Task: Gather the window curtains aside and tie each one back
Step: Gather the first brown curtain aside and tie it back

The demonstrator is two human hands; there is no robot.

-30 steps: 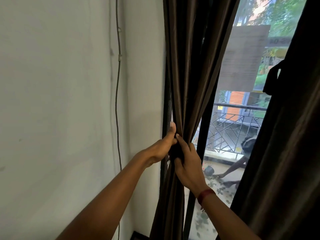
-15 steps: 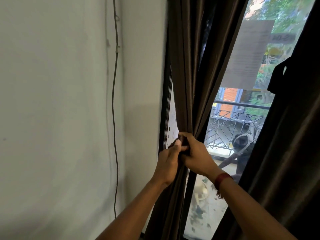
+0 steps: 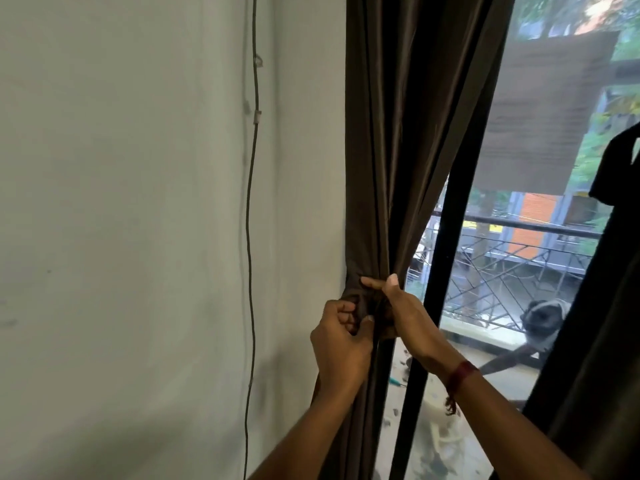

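Note:
The left dark brown curtain [image 3: 408, 140] hangs gathered into a narrow bunch against the window's left side. My left hand [image 3: 341, 344] grips the bunch from the left with curled fingers at its narrowest point. From the right, my right hand [image 3: 403, 313] wraps around the same spot, thumb and forefinger across the front of the fabric. A tie band cannot be told apart from the folds. The right curtain [image 3: 602, 323] hangs along the right edge, with a dark knotted part [image 3: 613, 168] sticking out at upper right.
A white wall [image 3: 138, 237] fills the left, with a thin cable [image 3: 250, 237] clipped down it. A black window frame bar [image 3: 440, 271] stands just right of my hands. Beyond the glass are a balcony railing [image 3: 512, 271] and a person sitting outside [image 3: 543, 317].
Both hands stayed on the gathered left curtain while the view shifted. My left hand dropped slightly below my right and curled tighter; my right thumb and forefinger now lie across the front of the bunch.

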